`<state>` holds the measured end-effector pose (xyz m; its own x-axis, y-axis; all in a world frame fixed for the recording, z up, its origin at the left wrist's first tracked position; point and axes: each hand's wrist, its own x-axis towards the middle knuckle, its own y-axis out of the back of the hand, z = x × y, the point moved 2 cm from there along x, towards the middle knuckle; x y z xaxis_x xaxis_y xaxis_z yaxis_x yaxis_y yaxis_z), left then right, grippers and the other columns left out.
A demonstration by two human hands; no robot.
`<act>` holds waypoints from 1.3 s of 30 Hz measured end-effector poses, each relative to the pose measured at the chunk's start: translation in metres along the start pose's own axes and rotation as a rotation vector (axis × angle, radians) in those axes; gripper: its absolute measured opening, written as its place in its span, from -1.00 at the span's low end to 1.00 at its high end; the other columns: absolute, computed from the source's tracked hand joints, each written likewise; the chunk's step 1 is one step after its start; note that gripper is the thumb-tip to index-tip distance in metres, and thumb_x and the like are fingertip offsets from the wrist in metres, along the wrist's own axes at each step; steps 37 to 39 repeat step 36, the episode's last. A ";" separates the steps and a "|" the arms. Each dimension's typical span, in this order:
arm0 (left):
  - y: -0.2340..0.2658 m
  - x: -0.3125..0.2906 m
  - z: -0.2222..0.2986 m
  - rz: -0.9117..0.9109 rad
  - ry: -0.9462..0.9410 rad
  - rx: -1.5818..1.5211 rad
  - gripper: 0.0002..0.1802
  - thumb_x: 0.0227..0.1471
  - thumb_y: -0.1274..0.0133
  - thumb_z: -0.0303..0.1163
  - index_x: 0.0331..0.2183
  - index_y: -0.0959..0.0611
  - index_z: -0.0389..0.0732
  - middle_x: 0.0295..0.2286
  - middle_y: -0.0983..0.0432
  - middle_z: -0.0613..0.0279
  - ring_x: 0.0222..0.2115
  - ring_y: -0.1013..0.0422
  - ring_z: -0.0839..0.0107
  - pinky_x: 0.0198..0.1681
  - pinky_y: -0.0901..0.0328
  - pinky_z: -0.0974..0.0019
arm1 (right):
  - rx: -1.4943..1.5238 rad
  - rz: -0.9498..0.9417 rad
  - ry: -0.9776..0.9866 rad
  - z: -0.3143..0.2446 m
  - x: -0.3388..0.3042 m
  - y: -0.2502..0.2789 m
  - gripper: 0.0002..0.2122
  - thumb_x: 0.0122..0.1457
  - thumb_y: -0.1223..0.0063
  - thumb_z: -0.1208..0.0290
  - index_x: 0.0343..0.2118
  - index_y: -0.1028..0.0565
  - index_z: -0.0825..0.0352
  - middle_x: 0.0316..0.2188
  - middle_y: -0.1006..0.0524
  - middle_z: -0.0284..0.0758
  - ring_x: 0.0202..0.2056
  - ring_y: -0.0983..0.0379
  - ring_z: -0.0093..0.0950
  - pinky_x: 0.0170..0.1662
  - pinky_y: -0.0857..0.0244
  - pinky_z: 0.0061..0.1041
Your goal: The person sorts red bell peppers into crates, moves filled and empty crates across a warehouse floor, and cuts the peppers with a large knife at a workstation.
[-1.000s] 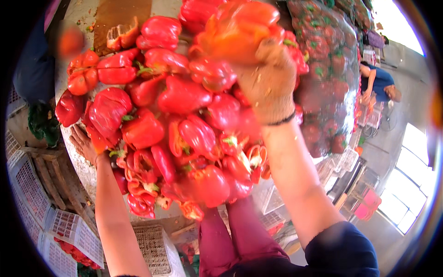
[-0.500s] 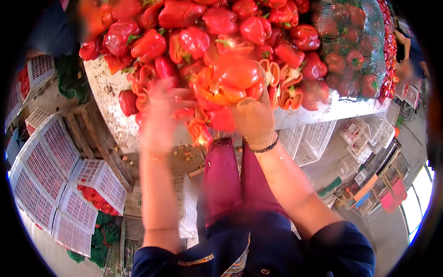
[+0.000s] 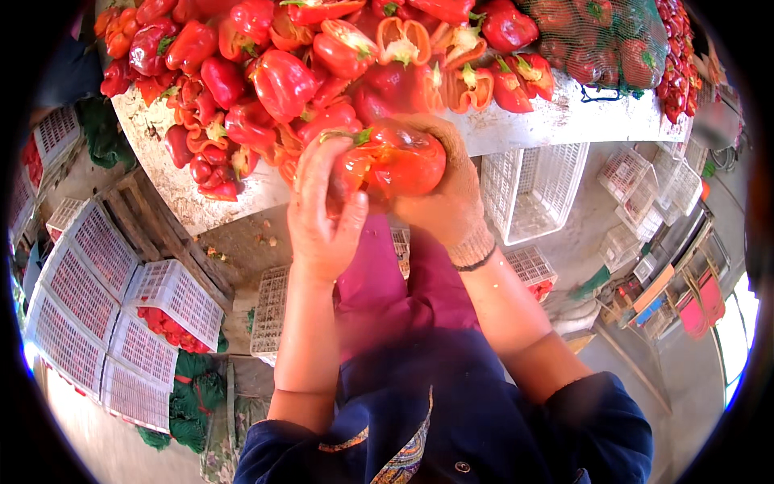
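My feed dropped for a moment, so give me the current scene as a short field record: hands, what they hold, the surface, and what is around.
left hand: bare, gripping the near left side of the red pepper
right hand: in a tan glove, cupping the pepper from the right
red pepper: whole, large, held by both hands just off the table edge
table: pale top
pepper heap: whole and cut-open red peppers
net sack: green mesh, full of peppers, on the table at far right
white crates: on the floor at left, one holding red peppers
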<state>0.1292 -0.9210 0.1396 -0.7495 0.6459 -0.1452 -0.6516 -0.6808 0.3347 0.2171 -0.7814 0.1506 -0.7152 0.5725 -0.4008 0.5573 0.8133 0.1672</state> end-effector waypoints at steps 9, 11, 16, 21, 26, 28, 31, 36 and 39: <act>-0.069 -0.044 0.024 0.304 0.245 0.084 -0.68 0.06 -0.06 -0.30 -0.21 -0.52 -0.35 -0.34 -0.51 0.08 -0.32 -0.43 0.31 -0.19 -0.30 0.31 | 0.904 0.061 -0.404 0.045 -0.044 0.037 -0.39 -0.34 0.00 0.79 -0.05 -0.33 0.35 -0.25 -0.47 -0.29 -0.36 -0.45 -0.53 -0.51 -0.32 -0.63; -0.086 -0.046 0.031 0.313 0.251 0.151 -0.75 0.09 -0.01 -0.38 -0.23 -0.54 -0.36 -0.39 -0.49 0.19 -0.38 -0.38 0.42 -0.27 -0.27 0.37 | 0.859 0.092 -0.405 0.051 -0.051 0.053 -0.42 -0.31 0.09 0.78 -0.06 -0.34 0.36 -0.25 -0.47 -0.31 -0.31 -0.45 -0.51 -0.40 -0.33 -0.60; -0.124 -0.047 0.054 0.379 0.245 0.129 -0.79 0.16 0.11 -0.48 -0.22 -0.55 -0.37 -0.46 -0.44 0.36 -0.48 -0.27 0.64 -0.41 -0.21 0.52 | 0.966 0.187 -0.491 0.045 -0.065 0.080 -0.47 -0.28 0.23 0.73 -0.10 -0.36 0.38 -0.27 -0.45 -0.36 -0.27 -0.43 -0.47 -0.23 -0.35 -0.55; -0.148 -0.052 0.062 0.516 0.318 0.016 -0.79 0.17 0.10 -0.47 -0.20 -0.53 -0.37 -0.36 -0.47 0.26 -0.36 -0.34 0.54 -0.25 -0.25 0.46 | 1.053 0.208 -0.344 0.054 -0.064 0.095 -0.51 -0.28 0.28 0.77 -0.16 -0.39 0.41 -0.33 -0.47 -0.27 -0.42 -0.40 -0.50 -0.46 -0.23 -0.64; -0.161 -0.057 0.061 0.508 0.442 -0.248 -0.74 0.16 0.10 -0.47 -0.12 -0.49 -0.37 -0.28 -0.45 0.22 -0.27 -0.34 0.50 -0.14 -0.24 0.44 | 1.153 0.149 -0.343 0.058 -0.057 0.115 -0.54 -0.23 0.20 0.76 -0.13 -0.38 0.44 -0.34 -0.48 -0.25 -0.45 -0.40 -0.54 -0.49 -0.26 -0.64; -0.157 -0.057 0.051 0.354 0.609 -0.370 -0.69 0.10 0.00 -0.45 -0.11 -0.49 -0.36 -0.27 -0.46 0.17 -0.25 -0.36 0.42 -0.12 -0.25 0.38 | 0.868 0.091 -0.328 0.066 -0.049 0.131 -0.55 -0.19 0.12 0.71 -0.10 -0.36 0.44 -0.33 -0.48 -0.26 -0.42 -0.42 -0.55 -0.43 -0.31 -0.62; -0.150 -0.043 0.079 0.257 0.128 0.260 -0.56 -0.10 -0.18 -0.41 -0.14 -0.50 -0.35 -0.27 -0.48 0.08 -0.24 -0.40 0.24 -0.10 -0.26 0.23 | 0.474 0.047 -0.365 0.042 -0.039 0.152 -0.56 -0.14 0.17 0.62 -0.08 -0.35 0.48 -0.35 -0.47 -0.29 -0.39 -0.39 -0.56 -0.35 -0.28 -0.63; -0.143 -0.021 0.085 -0.426 0.579 0.381 -0.21 -0.23 -0.25 -0.31 0.08 -0.33 -0.23 0.10 -0.20 0.01 0.09 -0.19 0.05 0.12 -0.13 0.09 | 0.271 -0.036 -0.358 0.060 -0.037 0.155 -0.43 -0.18 0.04 0.63 0.05 -0.28 0.40 -0.21 -0.45 -0.26 -0.25 -0.45 -0.48 -0.22 -0.35 -0.61; -0.143 -0.021 0.085 -0.426 0.579 0.381 -0.21 -0.23 -0.25 -0.31 0.08 -0.33 -0.23 0.10 -0.20 0.01 0.09 -0.19 0.05 0.12 -0.13 0.09 | 0.271 -0.036 -0.358 0.060 -0.037 0.155 -0.43 -0.18 0.04 0.63 0.05 -0.28 0.40 -0.21 -0.45 -0.26 -0.25 -0.45 -0.48 -0.22 -0.35 -0.61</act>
